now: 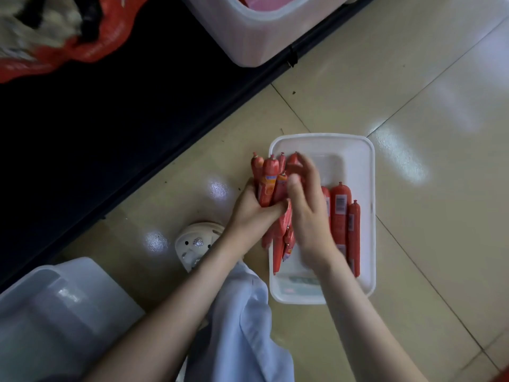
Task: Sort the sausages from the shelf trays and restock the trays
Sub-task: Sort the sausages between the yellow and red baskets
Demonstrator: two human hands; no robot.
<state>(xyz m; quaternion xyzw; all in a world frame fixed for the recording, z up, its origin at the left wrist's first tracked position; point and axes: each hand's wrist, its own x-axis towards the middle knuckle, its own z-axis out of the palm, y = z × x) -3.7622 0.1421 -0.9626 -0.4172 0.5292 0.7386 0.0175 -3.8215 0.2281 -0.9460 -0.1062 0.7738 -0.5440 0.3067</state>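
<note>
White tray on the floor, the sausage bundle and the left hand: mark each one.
White tray (358, 150), head view: bare far right corner of its floor.
Sausage bundle (268, 179), head view: wrapper of one upper sausage.
Left hand (252, 209), head view: back of the hand, its grip around the bundle.

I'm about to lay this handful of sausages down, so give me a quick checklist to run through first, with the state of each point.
1. Bundle of sausages secure in the left hand: ok, fingers wrapped around it.
2. Right hand ready to help: cannot tell, it is blurred over the bundle.
3. Free space in the white tray: ok, the far part is bare.
4. Laid sausages lined up: ok, side by side along the right wall.
5. Bundle over the tray: not ok, part hangs past the left rim.
6. Tray flat on the tiled floor: ok.
</note>
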